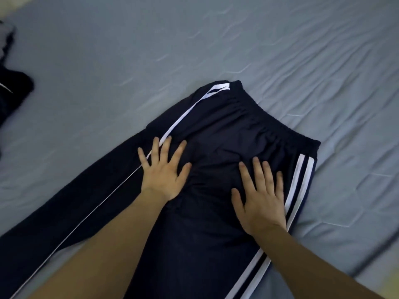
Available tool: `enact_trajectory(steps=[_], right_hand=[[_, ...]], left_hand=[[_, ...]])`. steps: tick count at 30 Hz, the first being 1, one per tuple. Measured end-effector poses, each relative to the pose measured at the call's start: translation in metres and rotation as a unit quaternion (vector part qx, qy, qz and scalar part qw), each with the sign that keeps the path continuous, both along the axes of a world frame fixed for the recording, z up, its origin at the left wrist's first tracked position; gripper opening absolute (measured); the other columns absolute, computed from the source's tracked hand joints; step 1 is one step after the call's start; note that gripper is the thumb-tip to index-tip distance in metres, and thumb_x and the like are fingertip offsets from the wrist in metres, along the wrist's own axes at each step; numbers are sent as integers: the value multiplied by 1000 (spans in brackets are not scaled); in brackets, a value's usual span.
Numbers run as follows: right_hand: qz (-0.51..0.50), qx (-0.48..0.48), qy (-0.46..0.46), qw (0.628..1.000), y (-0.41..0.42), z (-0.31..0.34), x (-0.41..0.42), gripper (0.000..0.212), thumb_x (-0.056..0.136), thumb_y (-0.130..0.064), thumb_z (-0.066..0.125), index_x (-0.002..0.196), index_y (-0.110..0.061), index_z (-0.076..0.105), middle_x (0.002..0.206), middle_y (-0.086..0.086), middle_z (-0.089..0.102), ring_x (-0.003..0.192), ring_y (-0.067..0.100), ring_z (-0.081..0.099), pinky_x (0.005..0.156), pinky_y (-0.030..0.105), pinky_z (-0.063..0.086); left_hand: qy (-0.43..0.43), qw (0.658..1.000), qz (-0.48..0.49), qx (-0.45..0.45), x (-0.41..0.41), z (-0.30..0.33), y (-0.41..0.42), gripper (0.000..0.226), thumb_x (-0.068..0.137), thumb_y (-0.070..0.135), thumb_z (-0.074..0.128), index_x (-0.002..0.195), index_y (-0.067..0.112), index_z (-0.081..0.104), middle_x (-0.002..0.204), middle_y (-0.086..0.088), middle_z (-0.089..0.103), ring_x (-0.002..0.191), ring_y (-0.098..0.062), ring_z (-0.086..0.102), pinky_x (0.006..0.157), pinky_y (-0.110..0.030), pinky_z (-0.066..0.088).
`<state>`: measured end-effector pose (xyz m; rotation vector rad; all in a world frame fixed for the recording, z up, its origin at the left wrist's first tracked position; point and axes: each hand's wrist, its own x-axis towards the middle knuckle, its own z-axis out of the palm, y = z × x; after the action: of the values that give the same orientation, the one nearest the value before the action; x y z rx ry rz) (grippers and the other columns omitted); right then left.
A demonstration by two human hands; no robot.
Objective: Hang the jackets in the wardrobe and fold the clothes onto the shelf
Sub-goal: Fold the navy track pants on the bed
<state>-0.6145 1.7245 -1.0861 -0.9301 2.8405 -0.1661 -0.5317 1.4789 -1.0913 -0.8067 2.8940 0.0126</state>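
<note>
Navy track pants (pixel 226 130) with white side stripes lie spread on the grey-blue bedsheet (pixel 151 50), legs cut off at the bottom edge. Both the left hand (pixel 164 169) and right hand (pixel 259 195) press flat on them, fingers spread, gripping nothing. At the left edge — blurred and half out of view — lies a dark garment (pixel 15 87), too indistinct to identify.

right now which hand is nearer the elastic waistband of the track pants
Right. The right hand lies flat on the track pants just below the waistband, beside the double white stripe. The left hand presses flat further down, on the other leg's stripe.
</note>
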Motion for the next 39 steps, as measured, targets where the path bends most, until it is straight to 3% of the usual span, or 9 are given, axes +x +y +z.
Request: enact_trajectory(steps=[11, 16, 19, 22, 26, 31, 33, 36, 39], right_hand=[[-2, -3, 73, 997, 0, -9, 4, 63, 95, -52, 9, 154, -32, 0, 163, 0, 2, 148, 20, -2, 119, 45, -7], [150, -76, 99, 981, -45, 25, 45, 54, 95, -21, 41, 148, -18, 35, 157, 1, 27, 145, 17, 22, 120, 38, 6], [254, -146, 41, 955, -104, 58, 125, 43, 93, -21, 47, 135, -18, 53, 148, 1, 43, 136, 17, 38, 116, 32, 20], [306, -104, -66, 944, -166, 73, 207, 39, 95, -26, 42, 131, -18, 55, 139, 2, 51, 125, 23, 49, 106, 37, 37], [364, -51, -48, 929, -230, 56, 288, 42, 92, -29, 40, 132, -18, 50, 136, 5, 49, 124, 26, 45, 104, 41, 36], [275, -127, 11, 953, -275, 43, 294, 34, 92, -29, 38, 111, -12, 59, 122, 9, 54, 114, 30, 48, 97, 42, 38], [229, -132, 9, 964, -302, 53, 268, 38, 92, -30, 36, 119, -14, 57, 132, 9, 48, 123, 31, 43, 103, 48, 33], [231, -70, -30, 970, -347, 62, 227, 49, 96, -41, 29, 143, -38, 36, 158, -5, 20, 146, 26, 13, 109, 67, 5], [286, 32, -43, 957, -372, 30, 207, 52, 95, -61, 22, 146, -55, 15, 161, -16, -2, 149, 21, -7, 105, 72, -10]], left_hand=[[23, 995, 85, -47, 34, 12, 24, 70, 93, 63, 0, 156, 32, 2, 165, 5, -2, 148, -25, -20, 98, -55, -39], [31, 979, 202, -26, 194, 13, -3, 71, 92, 67, -1, 155, 36, 1, 164, 9, 0, 149, -21, -18, 103, -57, -32], [0, 941, 337, -29, 336, 26, -17, 73, 91, 68, -2, 155, 35, 11, 163, 5, 14, 149, -27, -18, 106, -63, -26], [-26, 900, 434, -32, 434, 46, -17, 73, 92, 63, 2, 151, 30, 29, 160, 3, 26, 147, -32, -21, 101, -65, -30], [-18, 891, 446, -78, 477, 49, -25, 62, 96, 53, 16, 143, 23, 43, 153, 2, 39, 150, -32, -8, 97, -62, -35], [-24, 885, 443, -144, 476, 84, -80, 58, 100, 43, 21, 120, 8, 62, 132, -8, 60, 148, -35, 10, 99, -67, -29], [-49, 859, 475, -186, 473, 111, -127, 66, 99, 48, 15, 126, 8, 60, 139, -11, 55, 149, -35, 4, 98, -71, -28], [-175, 796, 544, -201, 452, 141, -192, 78, 91, 59, 11, 154, 15, 27, 162, -16, 15, 147, -41, -15, 95, -80, -18], [-150, 834, 522, -98, 411, 104, -216, 80, 89, 62, 15, 156, 19, 8, 164, -11, -6, 146, -39, -21, 92, -83, -16]])
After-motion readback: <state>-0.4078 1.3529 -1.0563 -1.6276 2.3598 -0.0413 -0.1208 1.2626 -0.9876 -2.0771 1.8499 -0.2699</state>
